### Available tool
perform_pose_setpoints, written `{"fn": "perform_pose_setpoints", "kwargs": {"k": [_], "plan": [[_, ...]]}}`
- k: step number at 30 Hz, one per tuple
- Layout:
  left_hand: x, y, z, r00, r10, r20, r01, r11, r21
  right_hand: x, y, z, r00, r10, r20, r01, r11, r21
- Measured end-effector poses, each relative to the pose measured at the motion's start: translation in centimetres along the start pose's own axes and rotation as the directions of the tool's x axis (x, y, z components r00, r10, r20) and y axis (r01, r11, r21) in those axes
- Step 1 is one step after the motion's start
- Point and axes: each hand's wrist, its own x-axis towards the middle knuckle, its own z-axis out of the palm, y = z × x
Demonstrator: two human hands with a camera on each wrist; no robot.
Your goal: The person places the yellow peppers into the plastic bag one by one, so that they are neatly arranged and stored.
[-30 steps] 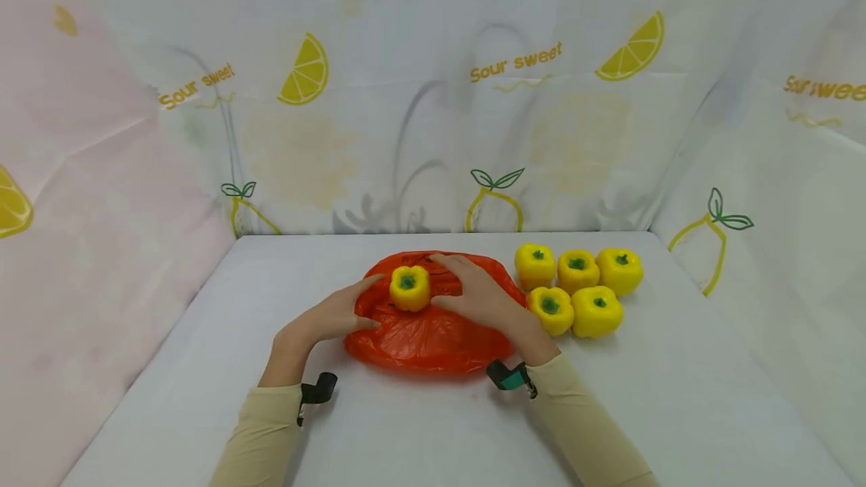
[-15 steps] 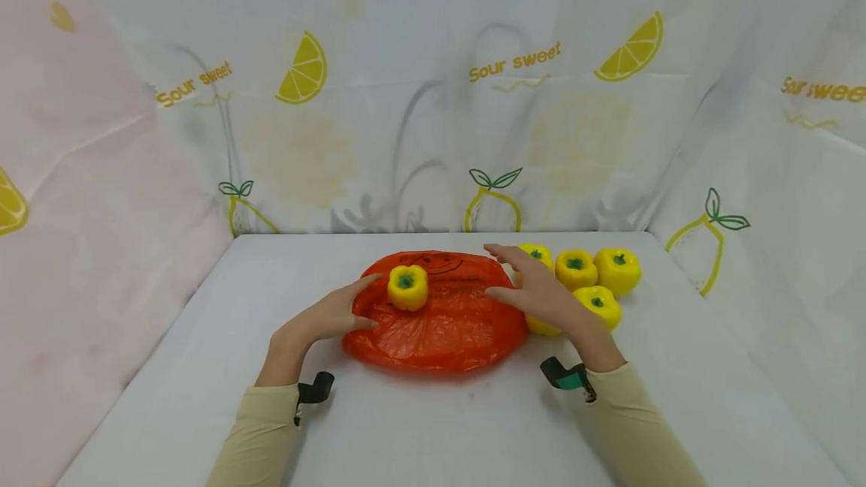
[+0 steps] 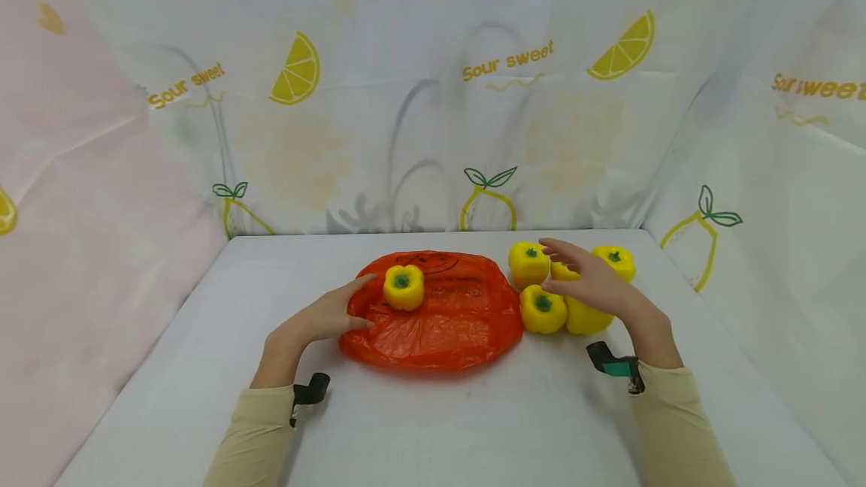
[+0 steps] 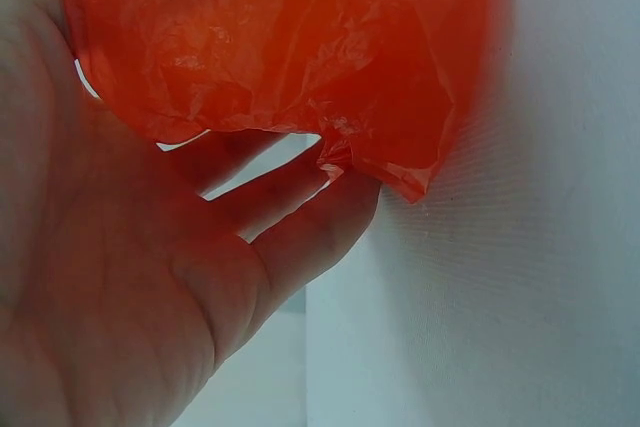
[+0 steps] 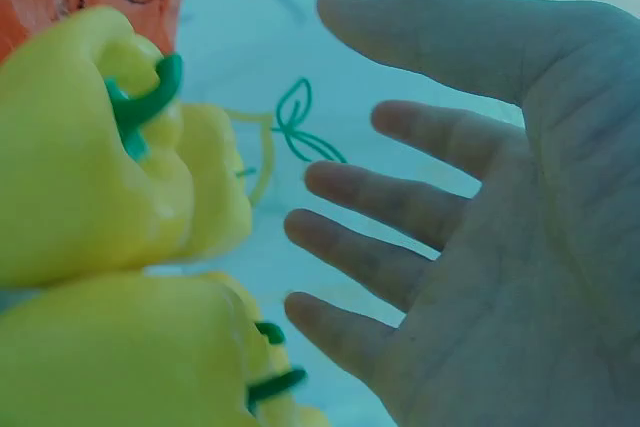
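A red plastic bag lies on the table with one yellow pepper on its left part. My left hand is at the bag's left edge, thumb and fingers spread; in the left wrist view the red film touches the fingers of the hand. Over the group of yellow peppers right of the bag hovers my right hand, fingers extended, holding nothing. The right wrist view has the hand beside the peppers, apart from them. Some peppers are partly hidden behind it in the head view.
The white table ends against a back curtain printed with lemons. The nearest pepper of the group stands close to the bag's right edge.
My right hand has moved right, from beside the pepper on the bag to above the pepper group. The left hand has stayed at the bag's left edge.
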Motion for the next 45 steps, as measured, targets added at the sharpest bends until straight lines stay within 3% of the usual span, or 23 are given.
{"fn": "perform_pose_setpoints", "kwargs": {"k": [13,25,33,39,45], "plan": [[-0.2,0.2,-0.1,1.0,0.007,-0.009,-0.007,1.0,-0.002,-2.2,3.3,-2.7,0.998,0.018,0.056,-0.018,1.0,-0.009],[-0.1,0.2,0.0,1.0,0.003,-0.001,-0.003,1.0,0.004,-3.0,4.1,-3.0,0.99,0.051,0.132,-0.044,0.998,-0.05],[-0.2,0.4,-0.1,1.0,-0.002,0.0,0.002,1.0,0.003,-2.9,4.7,-2.7,0.969,0.126,0.213,-0.117,0.992,-0.055],[-0.1,0.5,-0.1,1.0,-0.007,0.003,0.007,1.0,0.009,-2.9,4.9,-2.6,0.972,0.134,0.194,-0.125,0.99,-0.058],[-0.1,0.4,0.0,1.0,-0.003,0.0,0.003,1.0,0.013,-3.1,4.5,-3.3,0.981,0.163,0.108,-0.153,0.984,-0.096]]}}
